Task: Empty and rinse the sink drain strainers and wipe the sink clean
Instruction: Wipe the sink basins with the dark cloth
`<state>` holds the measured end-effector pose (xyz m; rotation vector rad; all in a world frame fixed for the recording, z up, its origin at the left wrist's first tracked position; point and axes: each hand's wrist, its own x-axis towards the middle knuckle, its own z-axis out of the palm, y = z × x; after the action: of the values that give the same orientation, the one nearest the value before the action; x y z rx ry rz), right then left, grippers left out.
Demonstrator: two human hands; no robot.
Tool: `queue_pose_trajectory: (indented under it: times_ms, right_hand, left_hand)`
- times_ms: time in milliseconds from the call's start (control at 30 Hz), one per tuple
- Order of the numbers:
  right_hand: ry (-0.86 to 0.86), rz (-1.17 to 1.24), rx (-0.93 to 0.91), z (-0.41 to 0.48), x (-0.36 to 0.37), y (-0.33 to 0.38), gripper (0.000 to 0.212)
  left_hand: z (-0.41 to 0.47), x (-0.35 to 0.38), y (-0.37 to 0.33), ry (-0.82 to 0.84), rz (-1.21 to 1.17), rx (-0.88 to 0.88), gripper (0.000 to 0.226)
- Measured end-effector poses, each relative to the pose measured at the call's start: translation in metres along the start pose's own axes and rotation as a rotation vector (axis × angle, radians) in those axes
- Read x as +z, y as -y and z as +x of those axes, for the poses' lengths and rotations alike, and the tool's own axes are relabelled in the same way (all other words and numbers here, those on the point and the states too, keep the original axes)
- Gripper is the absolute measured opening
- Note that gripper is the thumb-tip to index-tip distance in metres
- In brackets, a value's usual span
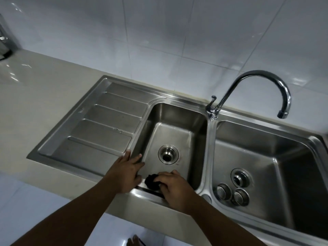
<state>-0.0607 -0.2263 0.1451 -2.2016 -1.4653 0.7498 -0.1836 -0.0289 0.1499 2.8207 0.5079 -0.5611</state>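
Note:
A steel double sink [209, 148] is set in a pale counter. My right hand [174, 188] presses a black scrubber [151, 181] against the near wall of the left basin [177, 121]. My left hand [126, 172] rests flat and spread on the sink's near rim beside the drainboard [99, 125]. The left basin's drain [168, 154] is an open hole with no strainer in it. In the right basin [266, 153], two round steel strainers [224, 191] [241, 196] lie on the floor just in front of its drain [240, 177].
A chrome gooseneck faucet [255, 89] rises behind the divider, its spout over the right basin. The pale counter [35, 96] stretches left. A metal object [4, 45] stands at the far left edge. White wall tiles are behind. A bare foot [134, 241] shows on the floor below.

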Motion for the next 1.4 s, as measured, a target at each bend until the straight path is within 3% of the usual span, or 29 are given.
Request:
queue_pose_trajectory:
  times_ms: [200,367,533,667,967,1233,1400]
  right_hand:
    - [0.021,-0.089,0.095,-0.034,-0.021,-0.027,0.037]
    - [0.065,-0.251,0.086,-0.067,-0.040,-0.043,0.040]
    - [-0.032,-0.297,0.213,-0.097,-0.048,-0.061,0.042]
    - [-0.051,-0.259,0.172,-0.102,-0.040,-0.067,0.049]
    - [-0.221,-0.118,0.297,-0.042,-0.072,-0.121,0.035]
    - [-0.188,-0.060,0.415,-0.012,-0.092,-0.137,0.046]
    - [-0.181,0.041,0.468,-0.021,-0.095,-0.121,0.036]
  left_hand:
    - [0.016,0.004,-0.046,0.049,0.059,-0.039,0.055]
    - [0.020,0.001,-0.089,0.148,-0.034,-0.025,0.049]
    - [0.015,0.000,-0.120,0.197,-0.151,0.023,0.038]
    - [0.018,0.002,-0.133,0.180,-0.164,0.030,0.038]
    - [0.030,0.014,-0.137,0.090,-0.267,0.028,0.036]
    - [0.026,0.013,-0.138,0.052,-0.327,0.024,0.036]
    - [0.030,0.009,-0.138,0.116,-0.332,0.018,0.039]
